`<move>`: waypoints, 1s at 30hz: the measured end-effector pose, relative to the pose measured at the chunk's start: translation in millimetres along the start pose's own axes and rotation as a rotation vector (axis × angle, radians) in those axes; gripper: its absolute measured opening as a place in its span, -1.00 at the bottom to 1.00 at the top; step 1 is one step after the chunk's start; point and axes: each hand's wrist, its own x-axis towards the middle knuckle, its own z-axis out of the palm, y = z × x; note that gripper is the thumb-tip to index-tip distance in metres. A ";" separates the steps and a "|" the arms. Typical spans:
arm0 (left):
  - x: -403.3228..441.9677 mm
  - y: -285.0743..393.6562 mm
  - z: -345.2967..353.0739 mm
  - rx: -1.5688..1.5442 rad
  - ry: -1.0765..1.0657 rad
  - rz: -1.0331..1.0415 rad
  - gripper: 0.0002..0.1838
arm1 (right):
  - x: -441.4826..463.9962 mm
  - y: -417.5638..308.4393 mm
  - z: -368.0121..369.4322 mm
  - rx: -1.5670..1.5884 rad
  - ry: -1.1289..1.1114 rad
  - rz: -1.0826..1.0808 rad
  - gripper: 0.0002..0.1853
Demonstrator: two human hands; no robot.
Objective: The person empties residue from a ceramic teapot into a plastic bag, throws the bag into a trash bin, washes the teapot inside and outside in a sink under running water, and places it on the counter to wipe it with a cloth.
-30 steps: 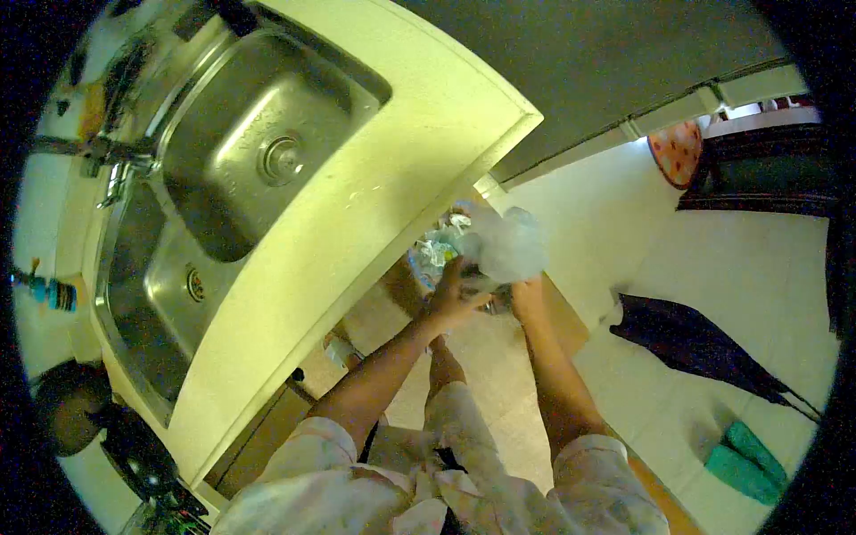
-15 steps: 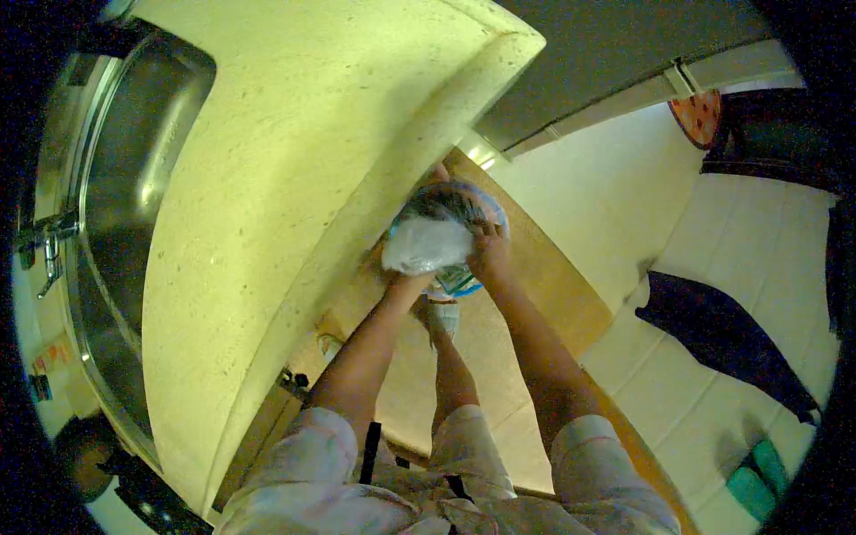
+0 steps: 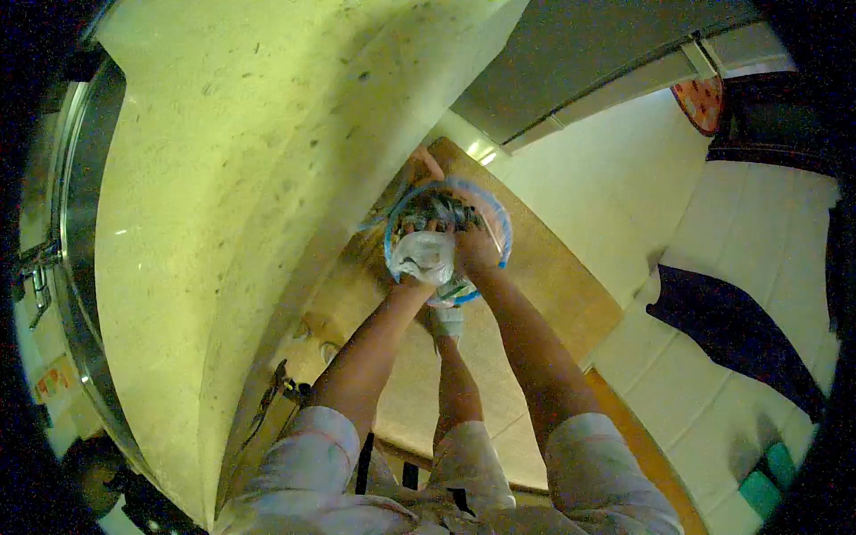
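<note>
Below the counter edge is a round bin (image 3: pixel 506 218) with a blue rim, seen from above, filled with dark, shiny crumpled stuff (image 3: pixel 441 210). My left hand (image 3: pixel 415 283) is inside the rim on the left, closed on a crumpled whitish see-through plastic bag (image 3: pixel 424 257) that covers most of its fingers. Beside it, on the right, my right hand (image 3: pixel 474 248) reaches into the bin with fingers bent down against the contents. What those fingers grip is blurred. A green and white packet (image 3: pixel 456 290) shows near the front rim.
A pale speckled counter (image 3: pixel 205 160) with a steel sink (image 3: pixel 89 178) rises on the left. Under the bin is a tan floor (image 3: pixel 553 276), with my foot (image 3: pixel 446 323) just in front. On the right, a dark cloth (image 3: pixel 731 325) and green slippers (image 3: pixel 771 477) lie on white tiles.
The plastic bag has sunk lower and looks more bunched up in my left hand. Both hands are deeper in the bin, and more of the rim shows. My view has shifted, bringing the counter closer.
</note>
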 end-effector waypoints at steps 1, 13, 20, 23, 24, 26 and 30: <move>0.0 0.8 -1.1 0.033 -0.002 0.000 -0.24 | -7.9 -8.6 -5.0 -0.012 0.070 0.002 -0.39; -8.8 11.3 -21.6 0.266 -0.123 -0.061 -0.25 | -60.5 -33.0 -26.5 -0.060 0.234 -0.609 -0.62; -79.0 -19.5 -3.9 -0.038 0.176 0.009 -0.19 | -34.3 -39.0 1.5 -0.196 0.298 -0.119 -0.68; -99.6 2.1 3.9 0.217 0.117 0.150 -0.29 | -13.9 -39.8 15.0 -0.170 0.313 -0.118 -0.67; -96.6 5.8 2.9 0.280 0.099 0.145 -0.31 | -10.3 -37.9 13.8 -0.171 0.309 -0.136 -0.66; -90.9 4.6 2.0 0.288 0.104 0.129 -0.34 | -6.7 -30.3 8.3 -0.208 0.295 -0.185 -0.65; -76.9 -12.7 -1.1 0.248 0.124 0.061 -0.39 | -17.2 -36.1 -16.3 -0.372 0.384 -0.363 -0.63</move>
